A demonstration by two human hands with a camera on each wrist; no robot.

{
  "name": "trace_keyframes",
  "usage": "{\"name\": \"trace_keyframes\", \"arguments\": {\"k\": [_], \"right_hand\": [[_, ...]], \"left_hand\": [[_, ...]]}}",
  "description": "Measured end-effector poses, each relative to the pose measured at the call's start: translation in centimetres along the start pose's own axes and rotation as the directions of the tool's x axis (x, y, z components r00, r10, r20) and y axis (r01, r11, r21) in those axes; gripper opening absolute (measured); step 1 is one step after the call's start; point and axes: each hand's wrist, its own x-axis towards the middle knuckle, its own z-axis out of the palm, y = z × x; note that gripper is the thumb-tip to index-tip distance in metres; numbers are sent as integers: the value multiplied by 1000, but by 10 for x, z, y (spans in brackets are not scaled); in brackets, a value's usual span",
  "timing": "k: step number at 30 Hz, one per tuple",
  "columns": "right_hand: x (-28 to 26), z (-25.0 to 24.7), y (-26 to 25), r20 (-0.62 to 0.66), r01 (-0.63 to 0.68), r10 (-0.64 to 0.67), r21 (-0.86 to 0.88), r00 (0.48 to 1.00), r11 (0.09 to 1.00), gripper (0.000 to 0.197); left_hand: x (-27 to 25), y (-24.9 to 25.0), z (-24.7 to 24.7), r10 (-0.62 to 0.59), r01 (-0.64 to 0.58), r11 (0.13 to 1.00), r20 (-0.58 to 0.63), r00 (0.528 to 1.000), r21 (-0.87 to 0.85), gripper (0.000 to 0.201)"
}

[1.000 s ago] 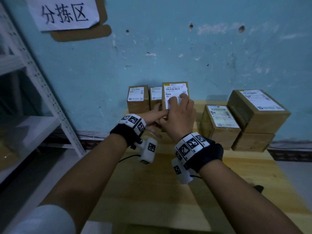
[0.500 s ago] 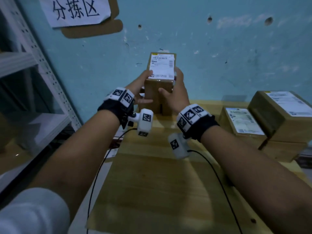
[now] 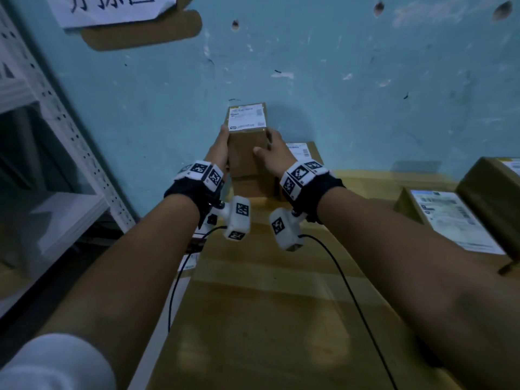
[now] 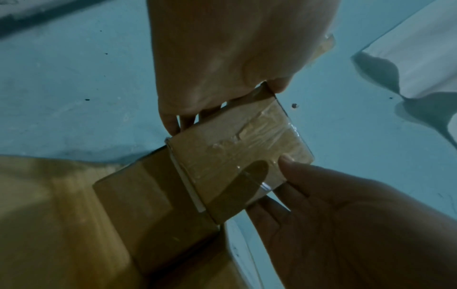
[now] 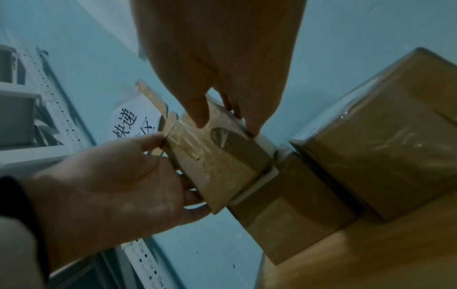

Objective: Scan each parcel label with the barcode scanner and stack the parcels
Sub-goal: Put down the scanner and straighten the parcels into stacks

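Gripping small parcel (image 3: pixel 247 147) at its side edges, both hands' fingers (image 3: pixel 260 151) curled, atop lower parcel (image 3: pixel 253 185)

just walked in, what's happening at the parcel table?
A person is stacking parcels. Both hands, left hand and right hand, grip a small parcel by its sides, label facing up, and hold it on or just above another box at the back of the wooden table, by the blue wall. More labelled parcels sit to the right. No scanner is clearly in view.
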Motion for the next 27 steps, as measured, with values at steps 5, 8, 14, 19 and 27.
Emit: {"name": "trace_keyframes", "arguments": {"k": [5,8,14,19,27], "right_hand": [[4,3,11,74,35,-35,9,997,999,62],[13,5,5,24,19,-21,63,999,998,65],[22,11,12,53,-41,38,49,998,998,74],[26,13,24,72,-72,73,-10,995,997,76],[23,13,24,75,-97,97,-1,993,995,75]], "left_hand": [[17,-12,-4,67,-66,997,36,997,-40,56],[33,-10,-5,60,-54,994,63,996,-100,64],[82,-26,-9,5,-3,999,59,998,-41,77],[74,-25,-6,-26,31,996,62,998,-81,82],[77,-19,-6,3,-1,998,19,1000,-64,80]]}}
